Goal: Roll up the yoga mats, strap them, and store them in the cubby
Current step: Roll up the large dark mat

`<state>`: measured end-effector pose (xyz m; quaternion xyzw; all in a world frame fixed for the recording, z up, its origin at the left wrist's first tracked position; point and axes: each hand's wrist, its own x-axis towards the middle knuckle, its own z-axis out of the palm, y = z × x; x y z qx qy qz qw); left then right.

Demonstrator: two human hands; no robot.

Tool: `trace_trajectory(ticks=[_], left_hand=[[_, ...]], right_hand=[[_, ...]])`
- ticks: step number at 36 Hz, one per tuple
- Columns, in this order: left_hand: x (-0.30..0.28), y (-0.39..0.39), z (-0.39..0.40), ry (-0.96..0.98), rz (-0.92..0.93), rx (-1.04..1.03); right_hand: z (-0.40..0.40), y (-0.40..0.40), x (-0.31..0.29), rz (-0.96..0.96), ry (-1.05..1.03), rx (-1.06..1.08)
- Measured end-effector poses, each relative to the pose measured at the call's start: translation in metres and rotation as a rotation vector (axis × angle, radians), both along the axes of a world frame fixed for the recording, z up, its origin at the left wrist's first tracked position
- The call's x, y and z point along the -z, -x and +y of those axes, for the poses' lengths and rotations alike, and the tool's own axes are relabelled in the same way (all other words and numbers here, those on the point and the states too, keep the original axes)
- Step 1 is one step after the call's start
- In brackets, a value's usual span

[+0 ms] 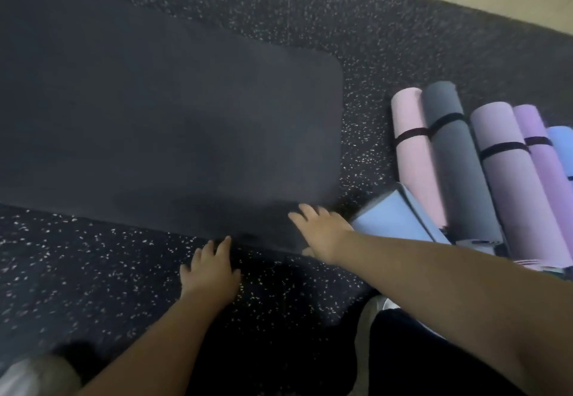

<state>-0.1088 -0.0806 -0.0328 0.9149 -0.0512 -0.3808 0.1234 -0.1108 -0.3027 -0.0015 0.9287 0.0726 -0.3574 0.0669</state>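
Head cam looking down at a speckled rubber gym floor [387, 39], pretty blurry overall. Both hands are out over the near edge of a dark navy yoga mat [155, 116] that's lying flat and unrolled, filling most of the left and center of the frame, with its rounded right-hand end just right of center.

Right hand [322, 234] sits at the mat's lower right corner. Fingers are spread and fairly straight, palm down, lying on top of the mat, with the thumb tucked low at the mat's edge. I honestly can't tell if the thumb is hooked under the edge or just beside it.

Left hand [210, 268] is lower center, also palm down with loosely spread fingers. Its fingertips reach the mat's near edge, the rest of the hand is over bare floor. It isn't gripping anything that I can see.

Over on the right side of the frame is a row of rolled mats lying side by side and touching: pink roll [415, 160], dark grey roll [455, 160], mauve roll [514, 178], purple roll [545, 160], each with a black strap [499, 149] around it, plus a blue one at the frame edge. A light blue folded mat [400, 219] lies just beside the right wrist, in front of the rolls.
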Motion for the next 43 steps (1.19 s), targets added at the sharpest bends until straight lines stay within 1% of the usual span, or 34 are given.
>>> trace_trajectory(ticks=[4, 10, 14, 18, 21, 27, 31, 36, 40, 43], left_hand=[[0.013, -0.002, -0.006, -0.012, 0.003, -0.079], [0.025, 0.011, -0.023, 0.018, -0.079, -0.126], [0.03, 0.018, -0.027, 0.016, -0.123, -0.123], [0.03, 0.02, -0.029, 0.076, -0.154, -0.119], [0.026, 0.02, -0.028, 0.117, -0.182, -0.073], [0.02, 0.014, -0.019, 0.215, -0.204, -0.044], [0.015, 0.01, -0.013, 0.243, -0.23, -0.058], [0.006, 0.009, -0.008, 0.271, -0.276, -0.058], [-0.007, 0.012, -0.004, 0.306, -0.321, -0.08], [-0.021, 0.014, 0.001, 0.372, -0.355, -0.161]], right_hand=[[-0.006, 0.011, 0.022, 0.076, 0.03, 0.021], [-0.008, 0.011, 0.04, 0.081, 0.084, -0.022], [-0.008, -0.001, 0.042, 0.077, 0.104, -0.022], [-0.005, -0.007, 0.042, 0.088, 0.108, 0.004], [0.0, -0.008, 0.043, 0.095, 0.113, 0.024], [0.006, -0.007, 0.044, 0.087, 0.159, -0.012], [0.01, -0.004, 0.037, 0.119, 0.062, 0.04], [0.003, -0.008, 0.005, -0.021, -0.097, 0.136], [0.007, -0.007, -0.019, -0.151, -0.123, 0.223], [0.012, -0.006, -0.034, -0.278, -0.125, 0.239]])
